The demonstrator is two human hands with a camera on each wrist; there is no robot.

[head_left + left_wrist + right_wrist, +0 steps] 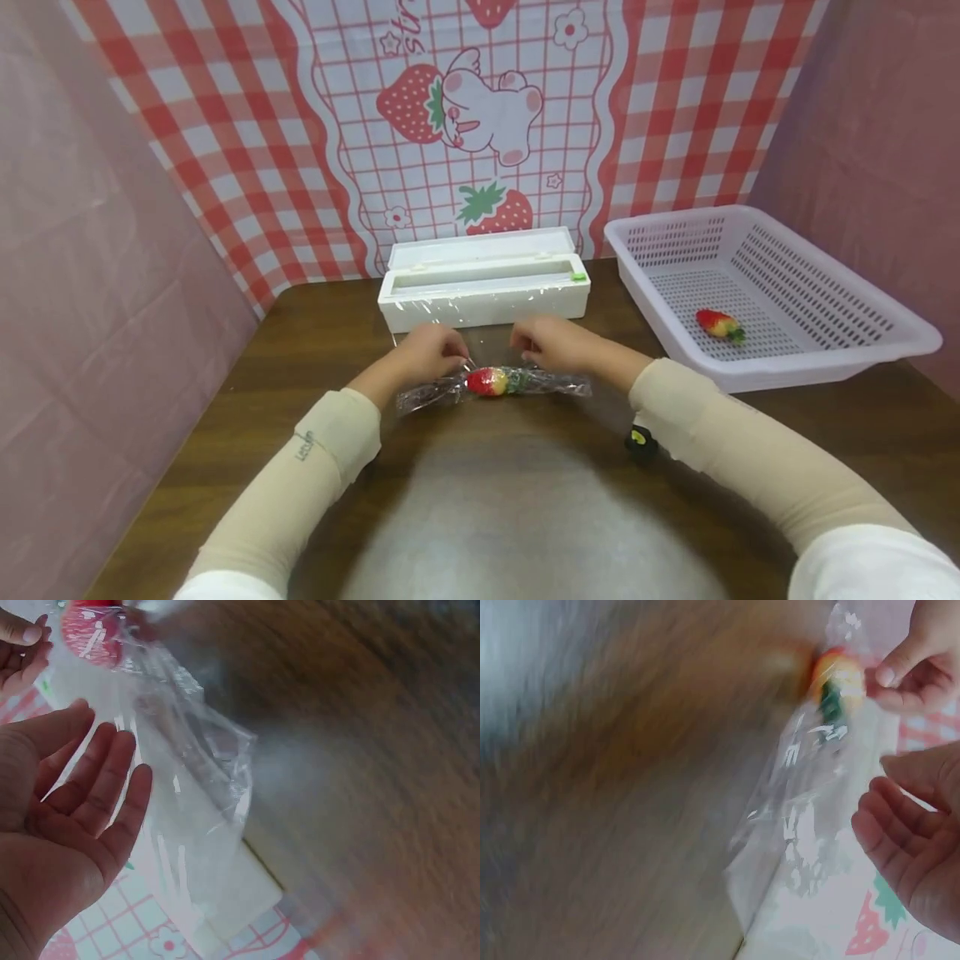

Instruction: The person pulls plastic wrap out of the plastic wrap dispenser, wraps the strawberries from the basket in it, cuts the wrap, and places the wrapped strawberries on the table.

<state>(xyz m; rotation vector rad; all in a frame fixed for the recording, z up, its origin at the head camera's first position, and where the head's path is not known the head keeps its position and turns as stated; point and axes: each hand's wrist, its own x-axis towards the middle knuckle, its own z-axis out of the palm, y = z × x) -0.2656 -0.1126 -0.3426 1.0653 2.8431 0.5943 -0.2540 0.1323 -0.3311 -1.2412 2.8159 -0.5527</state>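
On the table lies a red and yellow strawberry (487, 382) with green leaves, covered by clear cling film (558, 384) that spreads out to both sides. My left hand (429, 354) is just behind the strawberry's red end, its thumb and fingertips pinching the film. Facing it, my right hand (555, 342) stands behind the leafy end with thumb and index finger drawn together at the film. In the left wrist view the film (202, 750) hangs loose and wrinkled beside my fingers. How much film lies between the fingertips is hard to see.
Behind my hands stands a white cling film box (483, 304), lid raised, with a green piece at its right end. At the right, a white perforated basket (675, 329) holds another strawberry (720, 324). A checked strawberry-print cloth (285, 167) hangs behind the wooden table (315, 333).
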